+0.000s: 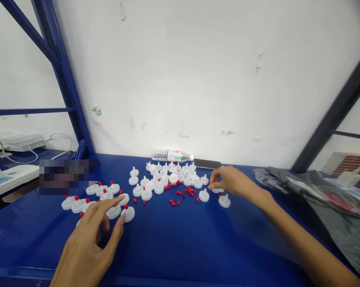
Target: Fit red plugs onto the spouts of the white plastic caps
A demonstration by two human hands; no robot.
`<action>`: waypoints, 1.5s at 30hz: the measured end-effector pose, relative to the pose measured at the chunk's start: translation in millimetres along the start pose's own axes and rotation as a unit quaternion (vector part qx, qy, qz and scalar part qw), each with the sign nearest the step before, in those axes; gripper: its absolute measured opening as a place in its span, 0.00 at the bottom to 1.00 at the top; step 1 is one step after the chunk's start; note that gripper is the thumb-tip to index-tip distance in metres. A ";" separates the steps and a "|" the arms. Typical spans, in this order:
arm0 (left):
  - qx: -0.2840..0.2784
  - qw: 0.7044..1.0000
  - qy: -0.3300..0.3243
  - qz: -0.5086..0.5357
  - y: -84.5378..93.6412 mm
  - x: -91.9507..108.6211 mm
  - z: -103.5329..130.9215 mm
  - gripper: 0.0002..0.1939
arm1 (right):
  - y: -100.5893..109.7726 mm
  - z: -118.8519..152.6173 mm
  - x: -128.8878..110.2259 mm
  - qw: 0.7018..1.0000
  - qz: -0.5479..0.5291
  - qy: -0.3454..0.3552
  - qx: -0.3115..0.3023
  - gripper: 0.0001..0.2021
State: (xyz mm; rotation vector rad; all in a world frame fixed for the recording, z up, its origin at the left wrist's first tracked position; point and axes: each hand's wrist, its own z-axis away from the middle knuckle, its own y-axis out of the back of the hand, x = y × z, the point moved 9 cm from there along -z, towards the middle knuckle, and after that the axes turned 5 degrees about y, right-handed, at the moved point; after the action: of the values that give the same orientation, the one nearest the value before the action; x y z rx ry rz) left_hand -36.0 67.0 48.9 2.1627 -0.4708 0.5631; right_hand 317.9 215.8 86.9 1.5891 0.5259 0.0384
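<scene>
My left hand (88,241) reaches over the left group of white spouted lids, its thumb and fingers apart. Its thumb tip is at the edge of a white lid with a red tip (127,214). More red-tipped lids (78,205) stand around the fingers. At the right, my right hand (229,181) has its fingers curled together on a white spouted lid (218,191), which they partly hide. Beside it stand two white lids without red tips, one nearer (224,201) and one to the left (204,195). Small red caps (179,193) lie scattered between the hands.
Many bare white lids (159,187) crowd the middle of the blue table (168,243). Behind them lie a clear plastic bottle (172,156) and a dark phone (208,164). Grey plastic bags (314,195) lie at the right, a white power strip (14,177) at the left.
</scene>
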 end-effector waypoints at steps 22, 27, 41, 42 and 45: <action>-0.070 0.983 -0.139 0.098 -34.5 56.4 34.4 0.16 | -66.0 57.9 -163.2 0.878 -0.394 0.270 -0.032 0.07; -0.079 0.977 -0.172 0.093 -37.3 55.8 37.3 0.10 | -31.7 39.9 -124.8 0.973 -0.091 0.209 0.039 0.18; -0.135 0.978 -0.149 0.062 -45.3 51.3 37.5 0.08 | -39.7 24.3 -71.1 0.994 0.096 0.049 -0.029 0.06; -0.136 0.975 -0.163 0.060 -46.2 52.4 38.4 0.10 | -40.3 24.7 -71.5 0.993 0.097 0.051 -0.031 0.06; -0.145 0.966 -0.207 0.053 -49.4 56.6 42.3 0.15 | -39.8 26.7 -73.2 0.993 0.091 0.063 -0.030 0.07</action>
State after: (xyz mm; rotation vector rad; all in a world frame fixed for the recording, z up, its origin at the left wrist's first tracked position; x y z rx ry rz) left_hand 45.8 54.2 24.9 1.9751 -0.8450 0.0809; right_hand 249.5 164.9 67.3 1.5779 0.4715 0.2903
